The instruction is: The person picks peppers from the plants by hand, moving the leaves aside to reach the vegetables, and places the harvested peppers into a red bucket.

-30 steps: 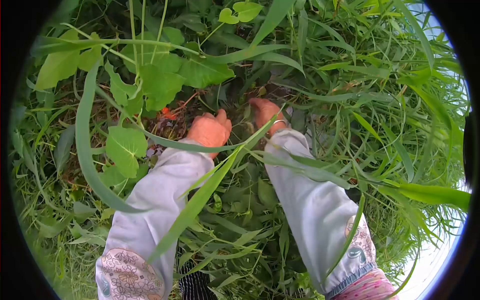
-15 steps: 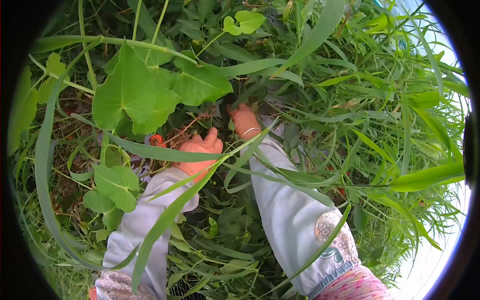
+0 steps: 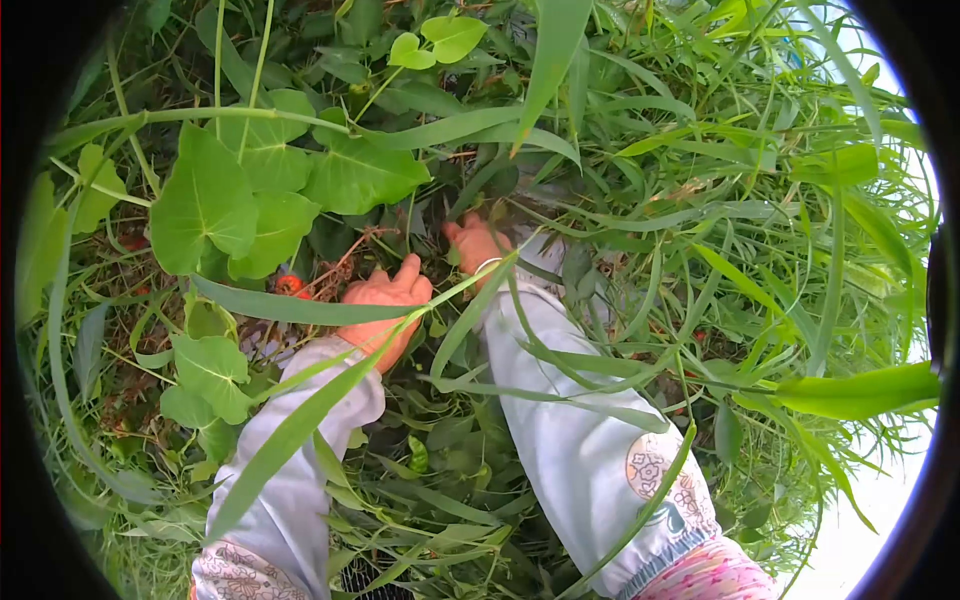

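Note:
My left hand (image 3: 388, 312) is among the stems left of centre, its fingers bent and partly hidden by a long grass blade (image 3: 300, 305). Dry reddish-brown twigs (image 3: 345, 262) lie beside its fingertips, and a red fruit (image 3: 289, 284) is a little to its left. Up and to the right, my right hand (image 3: 477, 243) has curled fingers at a dark gap in the foliage. What those fingers hold, if anything, is hidden by leaves. A thin pale band (image 3: 488, 263) circles the right wrist.
Broad heart-shaped leaves (image 3: 205, 205) on a vine hang at the upper left. Long grass (image 3: 720, 215) fills the right side, with some blades crossing over both sleeves. A green pepper-like fruit (image 3: 418, 455) hangs between the forearms.
The plants appear shifted slightly left in the view. My right hand's fingers show more clearly and have moved slightly left; my left hand stays near the same twigs.

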Tool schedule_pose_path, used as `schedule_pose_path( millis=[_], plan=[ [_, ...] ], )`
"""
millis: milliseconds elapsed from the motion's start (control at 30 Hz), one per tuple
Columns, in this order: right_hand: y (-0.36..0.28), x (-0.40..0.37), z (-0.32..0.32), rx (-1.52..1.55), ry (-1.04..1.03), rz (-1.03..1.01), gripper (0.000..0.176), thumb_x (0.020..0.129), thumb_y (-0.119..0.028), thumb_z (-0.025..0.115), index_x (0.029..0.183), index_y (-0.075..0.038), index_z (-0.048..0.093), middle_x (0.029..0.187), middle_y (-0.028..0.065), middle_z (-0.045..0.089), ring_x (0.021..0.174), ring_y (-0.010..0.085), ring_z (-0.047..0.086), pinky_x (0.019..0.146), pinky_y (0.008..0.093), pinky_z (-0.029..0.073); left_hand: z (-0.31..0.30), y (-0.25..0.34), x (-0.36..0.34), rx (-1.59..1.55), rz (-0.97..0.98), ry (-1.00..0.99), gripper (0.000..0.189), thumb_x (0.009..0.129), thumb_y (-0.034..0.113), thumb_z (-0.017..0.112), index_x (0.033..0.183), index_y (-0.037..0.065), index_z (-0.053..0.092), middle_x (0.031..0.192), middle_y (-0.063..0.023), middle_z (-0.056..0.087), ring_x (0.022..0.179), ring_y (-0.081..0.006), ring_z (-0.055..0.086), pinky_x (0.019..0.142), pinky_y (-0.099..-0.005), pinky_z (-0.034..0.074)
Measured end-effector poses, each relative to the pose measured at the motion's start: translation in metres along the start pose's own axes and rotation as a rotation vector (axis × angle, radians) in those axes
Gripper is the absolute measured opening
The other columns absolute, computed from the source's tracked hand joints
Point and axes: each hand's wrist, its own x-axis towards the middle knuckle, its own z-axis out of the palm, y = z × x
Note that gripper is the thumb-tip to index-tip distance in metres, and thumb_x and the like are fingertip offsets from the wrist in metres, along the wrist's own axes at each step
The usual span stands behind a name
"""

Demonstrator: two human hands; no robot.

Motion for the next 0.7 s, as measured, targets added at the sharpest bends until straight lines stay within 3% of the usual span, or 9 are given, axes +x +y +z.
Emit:
schedule_pose_path(
  millis=[33,167,300,400,467,533,567,667,700],
  plan=[
    [0.002,0.001,0.002,-0.047,0.071,-0.066,0.035,0.078,-0.015,0.054,0.113,-0.017,0.053,0.11,0.0168,0.054,0.092,0.0284,0.061,0.073,0.0362,0.052,-0.001,0.001,-0.001,0.023,0.0,-0.002,0.017,0.072,0.015,0.055,0.085,0.005,0.053,0.116,-0.0121,0.053,0.072,-0.0263,0.06,0.055,-0.0384,0.052],
    [-0.001,-0.013,-0.004,-0.102,0.14,-0.052,0.031,0.079,-0.015,0.054,0.11,-0.011,0.055,0.095,0.0129,0.062,0.091,0.0273,0.062,0.073,0.036,0.052,-0.001,0.001,-0.002,0.035,-0.013,-0.035,0.017,0.074,0.015,0.055,0.087,0.005,0.053,0.121,-0.0114,0.052,0.072,-0.0258,0.06,0.056,-0.0373,0.052],
    [0.018,-0.02,0.001,-0.08,0.023,0.032,0.025,0.079,-0.022,0.059,0.099,-0.009,0.061,0.093,0.0068,0.066,0.089,0.0262,0.062,0.072,0.0364,0.051,-0.001,0.001,-0.002,-0.018,-0.085,-0.113,0.023,0.071,0.006,0.055,0.094,0.009,0.052,0.13,-0.0063,0.047,0.074,-0.0276,0.06,0.06,-0.0381,0.052],
    [0.008,-0.048,-0.029,0.112,0.023,0.013,0.024,0.076,-0.024,0.062,0.094,-0.007,0.064,0.096,0.009,0.065,0.088,0.0285,0.062,0.072,0.0365,0.05,-0.005,-0.004,-0.001,-0.052,-0.016,-0.055,0.019,0.072,0.013,0.056,0.088,0.005,0.052,0.128,-0.0109,0.049,0.074,-0.0265,0.062,0.056,-0.0384,0.053],
    [0.037,-0.022,0.03,0.808,0.106,0.155,0.027,0.075,-0.028,0.063,0.092,-0.007,0.064,0.094,0.0128,0.064,0.086,0.0283,0.062,0.074,0.0368,0.049,-0.002,-0.007,0.0,-0.126,-0.044,-0.032,0.019,0.073,0.011,0.056,0.091,0.007,0.053,0.127,-0.0114,0.05,0.076,-0.028,0.062,0.061,-0.0399,0.053],
    [0.037,-0.027,0.008,0.412,0.065,0.05,0.038,0.072,-0.037,0.067,0.101,-0.012,0.062,0.096,0.0146,0.062,0.089,0.0319,0.061,0.076,0.041,0.048,0.002,-0.01,0.0,-0.287,-0.071,0.054,0.019,0.074,0.01,0.055,0.093,0.008,0.053,0.125,-0.0122,0.051,0.076,-0.0297,0.062,0.064,-0.0398,0.052],
    [0.033,-0.033,0.002,0.765,0.155,0.111,0.036,0.073,-0.033,0.066,0.098,-0.009,0.062,0.093,0.0132,0.062,0.083,0.0294,0.061,0.073,0.038,0.049,0.002,-0.012,0.001,-0.448,-0.071,0.196,0.02,0.075,0.01,0.055,0.095,0.008,0.053,0.113,-0.0151,0.057,0.077,-0.0333,0.061,0.067,-0.0399,0.051],
    [0.012,-0.051,-0.04,1.762,0.322,0.294,0.029,0.074,-0.026,0.065,0.093,-0.003,0.06,0.087,0.0089,0.06,0.074,0.0221,0.06,0.068,0.0308,0.049,-0.03,-0.019,0.018,-0.733,-0.365,0.049,0.021,0.075,0.012,0.056,0.094,0.005,0.054,0.1,-0.0165,0.061,0.078,-0.033,0.062,0.069,-0.0386,0.05],
    [0.013,-0.055,-0.041,1.544,0.4,0.17,0.025,0.076,-0.022,0.063,0.091,-0.003,0.059,0.085,0.0069,0.059,0.073,0.0189,0.059,0.066,0.0288,0.049,-0.029,-0.031,0.025,-0.925,-0.426,0.097,0.023,0.075,0.016,0.058,0.094,0.003,0.056,0.089,-0.0163,0.062,0.08,-0.0282,0.062,0.071,-0.0367,0.048]
  ],
)
